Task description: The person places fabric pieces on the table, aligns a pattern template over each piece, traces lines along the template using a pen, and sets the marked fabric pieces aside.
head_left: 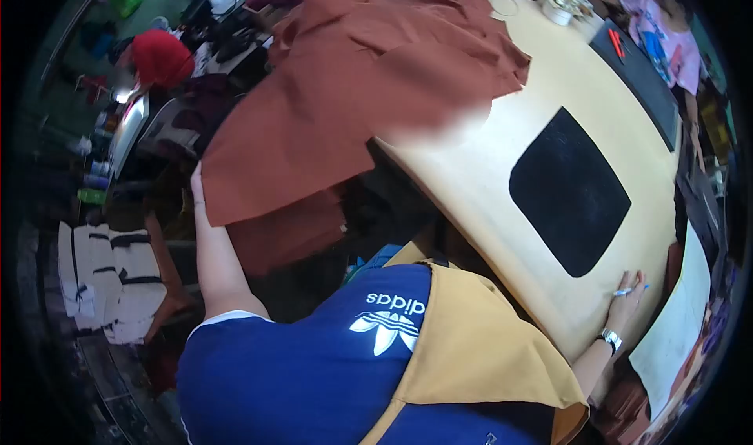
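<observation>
A large reddish-brown sheet (298, 123), of leather or a similar material, spreads from the far end of the table and droops over its left side. At the sheet's left edge, my left hand (198, 184) grips it, with most of the fingers hidden behind the material. My right hand (626, 292) rests on the tan tabletop (486, 186) near its right end, closed on a slim white-and-blue pen (630, 290). Between my right hand and the sheet lies a flat black piece (570, 192) with rounded corners.
A dark board (635, 80) bearing a red-handled tool (616, 45) lies along the table's far right. A filled white pot (558, 12) stands at the back. Someone in pink (667, 37) is at the right; someone in red (161, 56) is at the left. White bundles (114, 276) sit low left.
</observation>
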Tool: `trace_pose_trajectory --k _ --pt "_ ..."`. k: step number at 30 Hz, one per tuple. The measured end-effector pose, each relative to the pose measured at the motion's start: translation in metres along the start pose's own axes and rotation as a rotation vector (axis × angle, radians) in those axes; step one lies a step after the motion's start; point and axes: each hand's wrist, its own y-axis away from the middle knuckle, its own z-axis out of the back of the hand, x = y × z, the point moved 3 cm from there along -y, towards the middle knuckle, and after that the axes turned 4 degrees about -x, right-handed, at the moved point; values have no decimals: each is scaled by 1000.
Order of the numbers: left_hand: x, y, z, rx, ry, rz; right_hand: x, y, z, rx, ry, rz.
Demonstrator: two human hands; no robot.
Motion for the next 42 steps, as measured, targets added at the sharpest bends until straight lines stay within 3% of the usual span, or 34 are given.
trace_pose_trajectory --k 2,4,6,9,11,13,15,16,17,18,19,21,24,27,28,31,32,34,35,36,37,38,39,41,42 --pt "38 6 60 -108 -24 17 -6 -2 -3 -28 50 22" --pt "64 4 118 -455 -106 -53 -8 -2 -5 -16 62 26" --pt "87 2 154 -607 -80 -120 -8 0 -1 1 72 20" --pt "77 18 159 -1068 -309 -38 2 9 6 39 46 14" --pt "61 21 122 -1306 -728 12 1 20 8 63 -7 22" --pt "47 19 40 -1399 -1228 -157 6 34 9 -16 -39 58" --pt "32 23 -77 -1206 -1471 -664 34 54 20 -32 -85 36" --pt "23 21 -131 -892 -1531 -1035 37 59 20 -22 -93 14" --pt "20 37 -202 -602 -1418 -1257 35 61 19 -24 -93 13" --pt "22 36 -254 -319 -1310 -1446 33 62 18 -25 -92 14" --pt "28 48 -309 -96 -1264 -1493 32 61 18 -27 -92 15" --pt "49 60 -387 224 -1351 -1546 39 60 21 -32 -82 34" --pt "86 63 -463 371 -1429 -1602 43 61 24 -39 -80 31" --pt "109 38 -503 464 -1525 -1484 42 62 23 -68 -105 28" --pt "109 47 -518 417 -1399 -1523 42 63 24 -79 -115 24" --pt "119 95 -565 505 -1076 -1305 52 62 31 -64 -60 2" --pt "122 131 -580 544 -916 -1354 51 62 32 -79 -54 17" --pt "153 180 -601 818 -645 -1015 46 62 29 -99 -37 44" --pt "166 212 -604 940 -561 -705 43 61 27 -111 -40 47" --pt "178 240 -605 1052 -500 -810 42 62 25 -123 -48 49" --pt "197 260 -601 1213 -529 -654 42 64 25 -133 -59 43" --pt "238 258 -594 1351 -581 -654 43 64 25 -147 -73 40" --pt "239 276 -585 1345 -893 -823 42 64 25 -165 -87 39" --pt "262 285 -560 1210 -990 -1373 41 64 24 -176 -181 8" --pt "271 284 -549 1186 -1023 -1372 42 65 25 -185 -224 0"
